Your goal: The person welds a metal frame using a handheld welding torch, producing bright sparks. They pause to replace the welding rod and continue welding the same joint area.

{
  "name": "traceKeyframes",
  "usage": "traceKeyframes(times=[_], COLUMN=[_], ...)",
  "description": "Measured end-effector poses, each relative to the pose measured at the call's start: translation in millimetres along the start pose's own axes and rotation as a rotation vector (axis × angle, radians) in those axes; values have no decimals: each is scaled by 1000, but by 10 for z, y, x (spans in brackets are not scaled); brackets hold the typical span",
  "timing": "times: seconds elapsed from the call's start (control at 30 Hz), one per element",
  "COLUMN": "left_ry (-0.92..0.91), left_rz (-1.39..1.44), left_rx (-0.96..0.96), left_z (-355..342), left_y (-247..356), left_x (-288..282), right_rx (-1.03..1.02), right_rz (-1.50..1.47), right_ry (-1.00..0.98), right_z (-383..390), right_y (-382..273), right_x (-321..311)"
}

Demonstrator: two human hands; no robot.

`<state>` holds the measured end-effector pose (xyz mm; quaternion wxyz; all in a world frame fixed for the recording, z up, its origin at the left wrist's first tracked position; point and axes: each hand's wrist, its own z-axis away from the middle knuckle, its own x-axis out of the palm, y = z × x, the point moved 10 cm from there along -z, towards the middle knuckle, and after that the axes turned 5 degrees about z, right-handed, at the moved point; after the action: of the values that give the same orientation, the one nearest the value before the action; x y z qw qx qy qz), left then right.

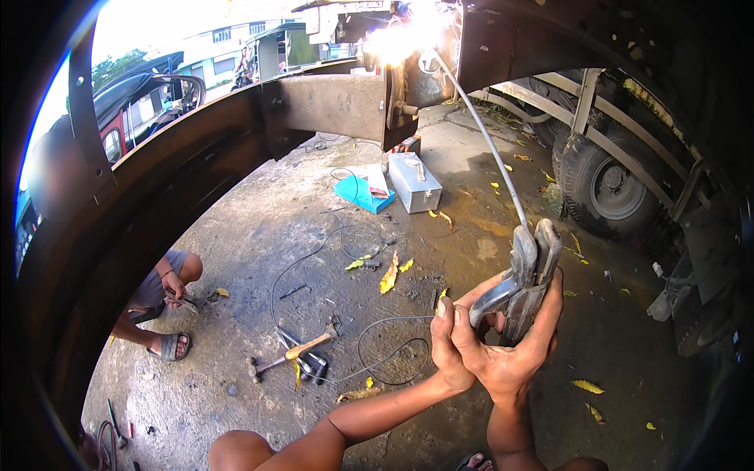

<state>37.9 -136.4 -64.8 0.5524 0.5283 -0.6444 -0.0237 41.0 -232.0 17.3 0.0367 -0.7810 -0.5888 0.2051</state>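
Note:
Both my hands are raised in front of me around a welding electrode holder [514,286] with dark, worn jaws. My left hand [453,349] supports it from the left side, fingers closed against its lever and my other hand. My right hand [528,357] wraps around the handle from below and the right. A long grey welding rod [491,145] is clamped in the jaws and slants up and left. At its far end a glaring white arc [408,35] burns against a rusty steel bracket [428,82]; the glare hides the contact point.
A curved steel beam [184,173] spans the left and joins a crossbar [330,102]. Below lie a hammer [294,353], a cable [276,282], a blue box [365,198] and a grey toolbox [415,183]. Another person [161,302] squats left. A truck wheel [613,188] stands right.

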Motion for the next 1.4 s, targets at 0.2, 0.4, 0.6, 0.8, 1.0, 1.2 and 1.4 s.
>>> traceKeyframes(times=[0.2, 0.4, 0.6, 0.8, 1.0, 1.2, 1.4], left_ry=[11, -72, 7, 18, 4, 19, 24], left_rz=[35, -51, 4, 11, 2, 2, 28], left_rx=[-5, 71, -7, -1, 32, 51, 51], left_z=[-3, -45, -49, -56, -70, -71, -60], left_y=[-22, 91, -12, 18, 23, 14, -2], left_x=[-25, 81, -1, 16, 10, -11, -29], right_rx=[-9, -66, -50, -43, -18, -30, -27], right_rz=[-31, -85, -16, -27, -18, -36, -10], right_ry=[2, 43, 29, 34, 24, 24, 1], right_z=[3, 8, -32, -33, -40, -58, -58], right_y=[12, -33, -34, -33, -16, -28, -42], right_x=[18, -30, 5, 10, 23, 27, 33])
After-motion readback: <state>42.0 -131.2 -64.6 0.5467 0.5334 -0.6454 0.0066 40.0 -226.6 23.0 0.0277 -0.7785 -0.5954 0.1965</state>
